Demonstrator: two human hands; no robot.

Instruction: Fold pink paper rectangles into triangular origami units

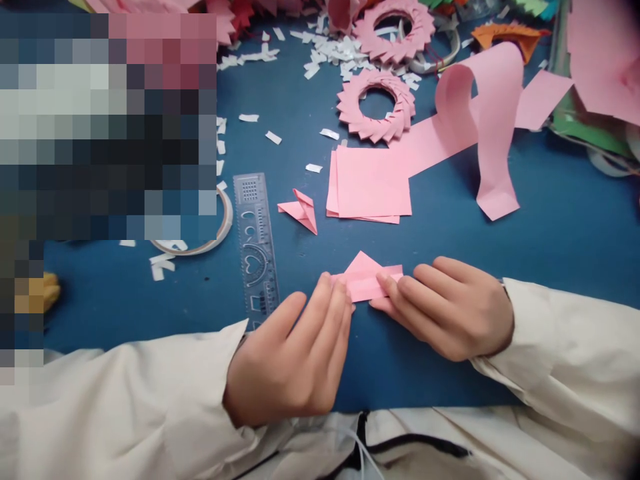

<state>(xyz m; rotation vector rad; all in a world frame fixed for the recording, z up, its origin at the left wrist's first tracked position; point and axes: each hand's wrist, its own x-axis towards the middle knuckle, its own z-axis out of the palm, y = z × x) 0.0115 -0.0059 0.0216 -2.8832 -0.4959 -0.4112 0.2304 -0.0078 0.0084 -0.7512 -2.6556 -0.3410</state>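
Note:
Between my two hands is a small pink folded paper (pixel 367 283), with a pointed flap on its far side and a creased band along the near side. My left hand (pixel 295 353) pinches its left end, fingers pressed together. At the right end, my right hand (pixel 450 307) grips the paper between thumb and fingers. Just beyond lie a stack of pink paper squares (pixel 375 183) and a small folded pink piece (pixel 301 210) with pointed tips. A clear plastic ruler (pixel 257 247) with stencil cut-outs lies left of the paper, partly behind my left hand.
Two pink folded-paper rings (pixel 350 107) lie farther back, near a curling pink paper strip (pixel 500 100). White paper scraps (pixel 340 50) are scattered across the blue table (pixel 200 300). A tape roll (pixel 227 220) sits at left, beside a blurred-out area. Pink sheets (pixel 600 60) stand at the right.

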